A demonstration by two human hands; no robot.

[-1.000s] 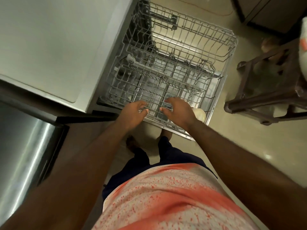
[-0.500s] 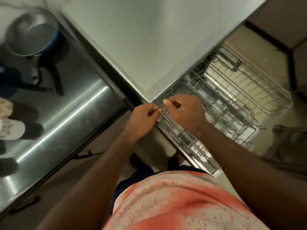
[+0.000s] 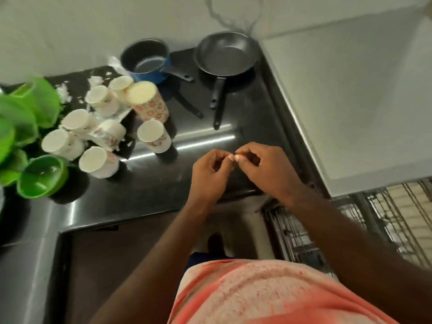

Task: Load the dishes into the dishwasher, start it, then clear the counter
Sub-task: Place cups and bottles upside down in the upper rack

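My left hand point(image 3: 210, 174) and my right hand point(image 3: 264, 169) hover close together over the dark counter point(image 3: 149, 188), fingers curled, thumb tips nearly touching, nothing visible in either. Several upturned floral cups point(image 3: 153, 136) stand and lie to their left, a taller one point(image 3: 148, 101) among them. Behind are a blue saucepan point(image 3: 146, 59) and a black frying pan point(image 3: 225, 53). Green bowls point(image 3: 42, 176) crowd the left edge. The pulled-out dishwasher rack point(image 3: 385, 220) shows at lower right, below my right forearm.
The white dishwasher top point(image 3: 350, 101) adjoins the counter on the right. White scraps point(image 3: 64, 93) lie scattered near the cups. A cable point(image 3: 233, 17) hangs on the wall behind the pan. My feet stand on the floor between counter front and rack.
Both hands let go of the rack's front edge and rose over the counter. My view swung left from the dishwasher to the counter with the dishes.
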